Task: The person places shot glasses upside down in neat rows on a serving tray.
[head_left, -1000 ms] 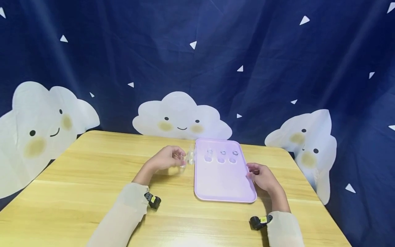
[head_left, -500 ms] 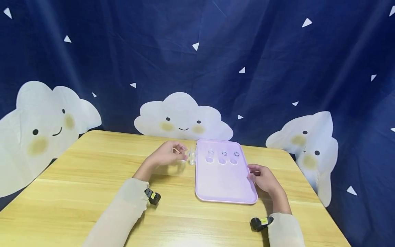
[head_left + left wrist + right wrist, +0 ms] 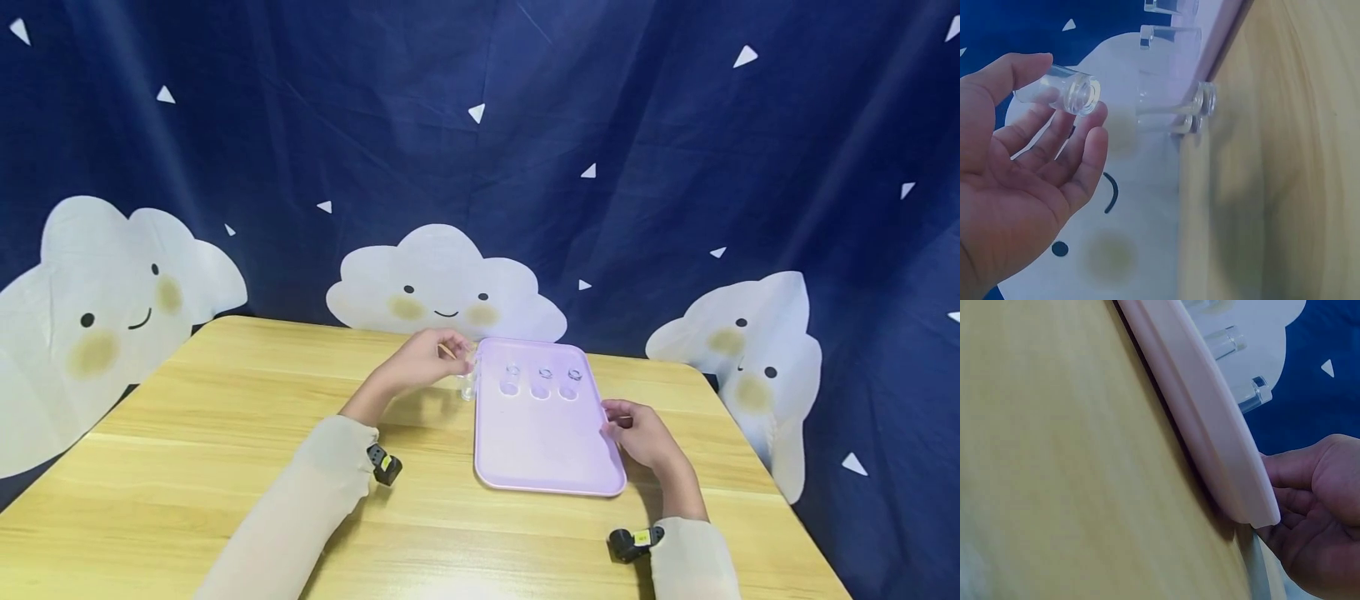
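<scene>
My left hand (image 3: 426,360) pinches a small clear glass vial (image 3: 1063,90) between thumb and fingertips, raised above the table near the tray's far left side. In the left wrist view its round end faces right. Below it, clear vials (image 3: 1169,103) stand on the table beside the tray's left edge, partly hidden by the hand in the head view. The light purple tray (image 3: 551,450) carries three upright clear vials (image 3: 540,383) in a row across its far half. At the tray's right rim, my right hand (image 3: 637,429) holds the edge, thumb against the rim.
The wooden table (image 3: 405,533) spreads around the tray to the left, front and right. Behind its far edge hangs a dark blue curtain (image 3: 420,150) with white clouds and triangles.
My left hand has moved up and to the right, toward the tray's far left corner, carrying the vial. My right hand has stayed at the tray's rim.
</scene>
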`<state>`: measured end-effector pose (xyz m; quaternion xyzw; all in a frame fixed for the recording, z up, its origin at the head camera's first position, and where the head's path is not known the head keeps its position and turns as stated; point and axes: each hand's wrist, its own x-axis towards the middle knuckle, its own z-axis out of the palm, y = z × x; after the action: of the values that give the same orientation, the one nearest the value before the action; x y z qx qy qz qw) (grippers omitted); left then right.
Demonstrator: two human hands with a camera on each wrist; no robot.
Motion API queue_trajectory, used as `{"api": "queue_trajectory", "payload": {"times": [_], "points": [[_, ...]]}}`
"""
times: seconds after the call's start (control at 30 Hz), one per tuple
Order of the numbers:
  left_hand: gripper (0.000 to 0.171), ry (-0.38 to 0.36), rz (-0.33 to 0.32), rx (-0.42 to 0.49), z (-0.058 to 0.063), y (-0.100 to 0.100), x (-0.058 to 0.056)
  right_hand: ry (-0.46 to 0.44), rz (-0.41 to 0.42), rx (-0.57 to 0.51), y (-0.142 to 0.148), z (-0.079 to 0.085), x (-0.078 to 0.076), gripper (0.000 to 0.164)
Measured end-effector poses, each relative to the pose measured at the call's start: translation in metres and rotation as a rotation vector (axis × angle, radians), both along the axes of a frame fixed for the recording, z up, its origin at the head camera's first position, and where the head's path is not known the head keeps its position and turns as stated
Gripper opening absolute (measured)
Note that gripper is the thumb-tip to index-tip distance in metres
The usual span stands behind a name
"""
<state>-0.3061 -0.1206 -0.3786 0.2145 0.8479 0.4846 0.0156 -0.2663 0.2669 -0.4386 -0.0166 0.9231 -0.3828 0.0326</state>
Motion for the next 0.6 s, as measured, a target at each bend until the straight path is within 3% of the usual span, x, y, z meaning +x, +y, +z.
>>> {"api": "queue_trajectory", "payload": {"times": [0.3,0.6], "points": [[0.030,0.069,-0.055,-0.022,0.008,0.018,-0.007,0.006,0.006,0.001,0.000,0.001,0.000,0.043],[0.038,0.066,-0.089,-0.056,0.012,0.039,-0.010,0.006,0.007,0.001,-0.001,0.002,0.000,0.042]]}}
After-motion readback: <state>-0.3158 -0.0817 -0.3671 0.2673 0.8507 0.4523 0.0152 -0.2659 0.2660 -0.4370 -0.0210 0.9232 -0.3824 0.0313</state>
